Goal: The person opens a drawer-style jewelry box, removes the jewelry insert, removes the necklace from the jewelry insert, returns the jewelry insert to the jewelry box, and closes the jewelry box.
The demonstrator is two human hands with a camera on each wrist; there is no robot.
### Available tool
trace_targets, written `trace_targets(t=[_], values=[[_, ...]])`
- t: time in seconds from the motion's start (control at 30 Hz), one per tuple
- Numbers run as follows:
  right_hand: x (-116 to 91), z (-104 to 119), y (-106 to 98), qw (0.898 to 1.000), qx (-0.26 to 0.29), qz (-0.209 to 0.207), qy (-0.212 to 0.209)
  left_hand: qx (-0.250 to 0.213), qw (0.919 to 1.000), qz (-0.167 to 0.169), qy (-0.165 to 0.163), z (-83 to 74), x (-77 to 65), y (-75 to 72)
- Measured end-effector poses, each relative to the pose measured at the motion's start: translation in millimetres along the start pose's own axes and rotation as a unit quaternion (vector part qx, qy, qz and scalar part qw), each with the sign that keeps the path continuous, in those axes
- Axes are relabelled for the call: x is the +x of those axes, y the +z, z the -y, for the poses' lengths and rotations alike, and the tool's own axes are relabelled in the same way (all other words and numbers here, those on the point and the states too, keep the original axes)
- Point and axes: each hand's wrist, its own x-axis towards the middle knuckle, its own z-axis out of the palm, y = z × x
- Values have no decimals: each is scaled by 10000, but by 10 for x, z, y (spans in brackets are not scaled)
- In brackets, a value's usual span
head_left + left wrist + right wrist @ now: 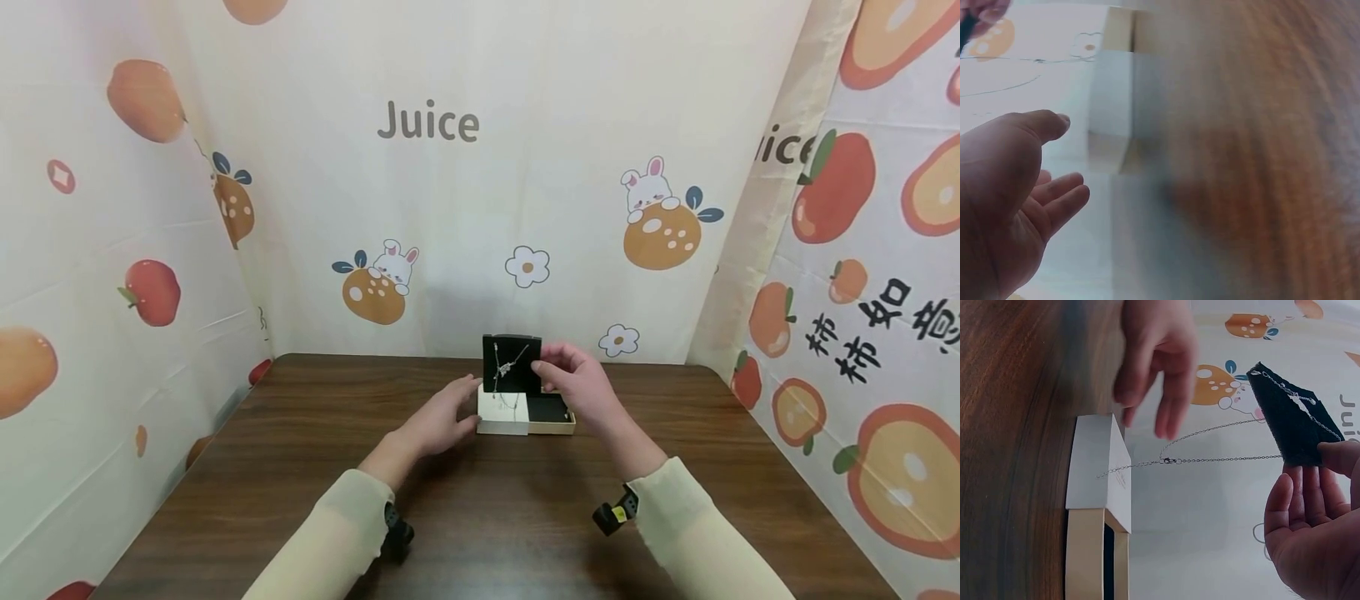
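Behind the white box sleeve (501,423), pale fabric backdrop (465,200) printed with rabbits, orange fruit and the word "Juice"; beneath the sleeve, dark wood-grain table (487,508).

Just left of the sleeve, left hand (442,417): fingers relaxed, thumb well apart from them, nothing held. Impossible to tell whether touching the sleeve's end.

As for the sleeve, probably thin, smooth cardboard: light, fairly stiff, likely to skid if bumped. Best steadied at its left end, with gentle pressure only, to spare the walls a dent.

Above the sleeve, raised off the table, black display card (522,372) carrying a silver chain necklace (506,367) with a small pendant. Trailing from the card toward the sleeve, a loop of chain with its clasp. Likely almost weightless, limp and slippery, quick to swing, snag or knot; fine links easily strained. Better carried by the card's edge than by the chain. Card apparently stiff enough for a light pinch.

Above and right of the sleeve, right hand (577,379), thumb and fingers closed in a pinch on the card's right side; a sound hold, clear of the pendant.

Projecting from the sleeve's right end, cream box tray (551,428) with black insert (543,407). Probably light too; best taken by its outer walls.
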Motion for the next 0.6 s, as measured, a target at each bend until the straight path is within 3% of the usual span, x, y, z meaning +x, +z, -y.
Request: trace_targets(t=[0.4,0.5,0.6], values=[[-2,11,-5,9999,137,-75,74,-520,9929,-1011,359,-313,-137,-351],[-3,6,-14,9998,132,-90,74,-503,9859,-1490,577,-407,-173,-412],[-3,-2,-20,9999,127,-91,40,-342,9732,-2088,899,-493,-201,-442]])
